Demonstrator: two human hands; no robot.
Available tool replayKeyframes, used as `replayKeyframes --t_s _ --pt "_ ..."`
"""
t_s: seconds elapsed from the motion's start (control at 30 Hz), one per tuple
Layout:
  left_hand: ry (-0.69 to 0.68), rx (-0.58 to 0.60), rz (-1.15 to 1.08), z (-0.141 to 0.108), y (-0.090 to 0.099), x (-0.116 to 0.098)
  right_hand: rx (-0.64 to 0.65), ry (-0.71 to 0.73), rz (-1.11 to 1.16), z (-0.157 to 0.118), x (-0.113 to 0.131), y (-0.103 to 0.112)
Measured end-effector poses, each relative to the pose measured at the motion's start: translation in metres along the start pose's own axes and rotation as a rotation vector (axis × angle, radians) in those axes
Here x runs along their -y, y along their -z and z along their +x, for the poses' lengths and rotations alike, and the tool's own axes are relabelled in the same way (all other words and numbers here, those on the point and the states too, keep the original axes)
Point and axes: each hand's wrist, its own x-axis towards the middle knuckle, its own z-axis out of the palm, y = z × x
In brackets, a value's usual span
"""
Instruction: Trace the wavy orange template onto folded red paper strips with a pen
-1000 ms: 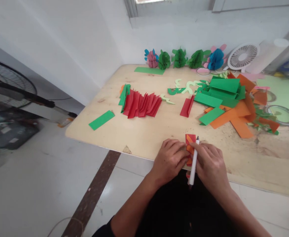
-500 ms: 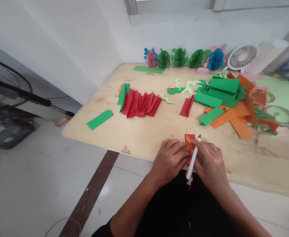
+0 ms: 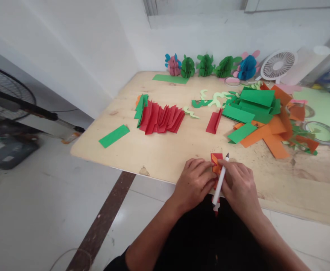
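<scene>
At the table's near edge, a small orange paper piece (image 3: 215,159) lies over a red paper strip (image 3: 217,155). My left hand (image 3: 193,183) comes in from the left, its curled fingers closed on the orange piece's left side. My right hand (image 3: 240,185) is closed around a white pen (image 3: 220,182), whose dark tip points away from me. The right fingertips also touch the orange piece. My fingers and the pen hide much of both papers, so I cannot tell the orange piece's full shape.
Folded red papers (image 3: 162,118) stand left of centre, with one folded red paper (image 3: 214,121) apart. Green strips (image 3: 256,98) and orange strips (image 3: 276,130) pile at right. Paper figures (image 3: 205,66) and a white fan (image 3: 279,65) line the wall. A green strip (image 3: 114,136) lies left.
Both hands, the pen and the papers stay almost exactly where they were. Only a very slight shift of the whole view shows.
</scene>
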Motion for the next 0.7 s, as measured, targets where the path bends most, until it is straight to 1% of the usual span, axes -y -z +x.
replayKeyframes --t_s 0.17,0.37,0.57,0.7 --pt "0.014 0.026 0.018 -0.0014 -0.0015 0.001 -0.003 -0.003 0.01 0.002 0.0012 0.0004" --pt "0.014 0.016 0.05 -0.002 -0.0024 0.0019 -0.006 0.021 -0.013 0.0016 -0.0005 0.0003" --pt "0.021 0.086 0.109 0.0002 0.0013 -0.0012 -0.012 0.037 -0.028 0.0018 -0.0005 0.0008" --pt "0.029 0.112 0.118 0.0022 0.0037 -0.003 0.002 0.035 -0.028 0.0017 -0.0011 0.0004"
